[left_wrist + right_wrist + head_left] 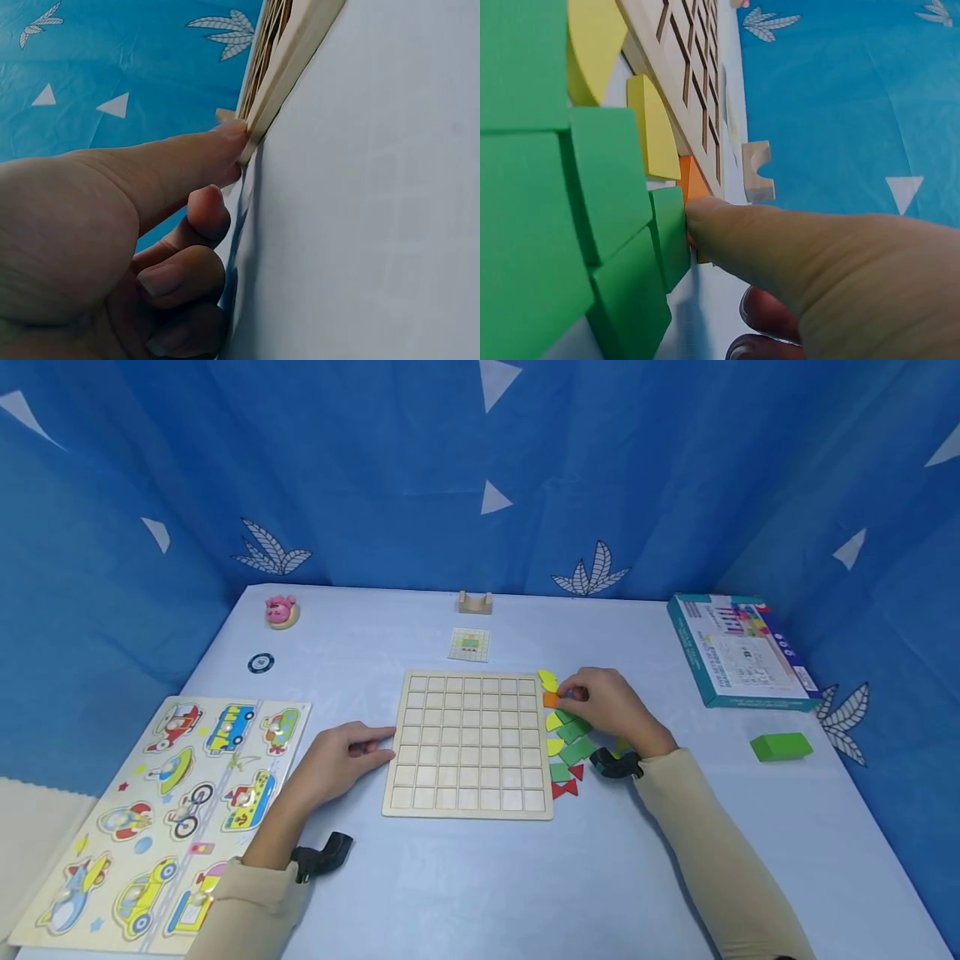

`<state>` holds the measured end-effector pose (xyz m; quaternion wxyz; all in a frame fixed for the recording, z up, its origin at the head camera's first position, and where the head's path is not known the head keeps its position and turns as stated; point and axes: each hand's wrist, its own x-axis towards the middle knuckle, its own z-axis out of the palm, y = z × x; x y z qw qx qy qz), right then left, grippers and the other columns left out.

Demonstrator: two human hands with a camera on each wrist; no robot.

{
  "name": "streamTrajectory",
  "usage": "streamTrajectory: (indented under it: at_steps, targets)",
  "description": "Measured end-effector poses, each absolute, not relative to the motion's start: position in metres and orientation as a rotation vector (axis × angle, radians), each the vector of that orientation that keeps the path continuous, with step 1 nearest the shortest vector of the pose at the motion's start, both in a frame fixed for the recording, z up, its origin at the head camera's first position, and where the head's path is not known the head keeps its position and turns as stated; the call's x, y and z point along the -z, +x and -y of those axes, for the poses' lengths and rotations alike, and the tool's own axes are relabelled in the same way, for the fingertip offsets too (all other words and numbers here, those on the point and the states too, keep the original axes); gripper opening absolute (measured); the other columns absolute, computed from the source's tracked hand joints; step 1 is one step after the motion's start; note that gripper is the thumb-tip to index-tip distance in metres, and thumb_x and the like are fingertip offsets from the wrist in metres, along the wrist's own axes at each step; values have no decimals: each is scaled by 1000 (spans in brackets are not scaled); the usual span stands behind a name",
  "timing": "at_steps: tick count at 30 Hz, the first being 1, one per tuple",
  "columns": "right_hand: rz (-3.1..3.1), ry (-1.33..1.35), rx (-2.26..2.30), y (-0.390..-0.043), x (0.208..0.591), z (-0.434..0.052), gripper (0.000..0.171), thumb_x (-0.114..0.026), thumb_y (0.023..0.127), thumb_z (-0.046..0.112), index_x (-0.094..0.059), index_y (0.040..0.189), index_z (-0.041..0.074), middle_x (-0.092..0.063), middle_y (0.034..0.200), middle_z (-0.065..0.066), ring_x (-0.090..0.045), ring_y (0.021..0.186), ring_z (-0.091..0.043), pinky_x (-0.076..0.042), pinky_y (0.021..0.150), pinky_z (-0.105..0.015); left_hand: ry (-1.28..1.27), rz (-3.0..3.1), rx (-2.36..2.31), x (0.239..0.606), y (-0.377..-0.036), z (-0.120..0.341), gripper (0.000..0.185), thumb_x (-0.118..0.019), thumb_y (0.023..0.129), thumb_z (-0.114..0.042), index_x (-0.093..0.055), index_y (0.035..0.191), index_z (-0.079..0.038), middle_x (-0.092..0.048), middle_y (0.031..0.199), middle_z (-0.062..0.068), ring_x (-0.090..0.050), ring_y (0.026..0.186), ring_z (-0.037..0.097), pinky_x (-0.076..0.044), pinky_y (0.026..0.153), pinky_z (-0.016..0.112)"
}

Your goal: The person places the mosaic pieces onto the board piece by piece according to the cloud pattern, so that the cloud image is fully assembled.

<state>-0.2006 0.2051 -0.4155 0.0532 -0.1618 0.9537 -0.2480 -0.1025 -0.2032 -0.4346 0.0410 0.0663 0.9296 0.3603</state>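
Fingers, right hand [611, 706]: a fingertip [705, 217] lies on the orange piece [551, 699], pressing it where it sits on the bench; the other fingers are curled underneath, and whether they pinch the piece cannot be told.
Fingers, left hand [341, 760]: the forefinger [187, 154] is stretched out with its tip against the left edge of the wooden grid board [470, 743]; the remaining fingers are curled in and hold nothing.
Orange piece: on the bench just off the board's right edge, near its far corner, touching the board in the right wrist view.
Grid board: flat on the pale bench [480, 893] in front of the person, its square cells bare.
Loose pieces: yellow curved pieces [553, 722], green blocks [576, 739] and red triangles [565, 787] lie in a cluster along the board's right side, some under the right hand.
Pattern card [469, 644]: beyond the board, small, with a coloured grid.
Wooden stand [475, 602]: at the far edge of the bench, behind the card.
Vehicle puzzle [161, 818]: at the near left of the bench, beside the left forearm.
Box [738, 652]: at the far right, lying flat.
Green block [781, 747]: alone, nearer than the box, well apart from the cluster.
Pink toy [281, 610]: far left corner, with a dark round disc [260, 662] nearer the person.
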Motion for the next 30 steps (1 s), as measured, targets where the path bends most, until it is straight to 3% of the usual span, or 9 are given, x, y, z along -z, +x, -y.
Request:
streamTrajectory:
  at_steps: [12,19,30]
  targets:
    - [-2935,-531,570,-197,414,-205,24,-77,94,29,-79,111,12,-50,69,-2,-48,69,-20,-36,61,-34,151,-2806,-1063,435,-104,197,41,-76,95,-29,-71,133,-17,-43,60,-3,-40,56,16,-33,54,30]
    - [-2910,-543,516,-197,417,-207,31,-72,97,35,-72,118,12,-44,62,-2,-45,61,-19,-34,56,-32,171,-2822,-1080,434,-104,199,40,-76,94,-30,-72,132,-17,-38,56,-5,-35,51,14,-31,51,29]
    - [-2955,-629,394,-192,414,-203,33,-70,99,32,-67,121,7,-64,81,-1,-56,74,-19,-46,69,-31,196,-2836,-1093,434,-103,200,39,-77,94,-29,-72,131,-18,-39,55,-5,-35,51,13,-30,51,29]
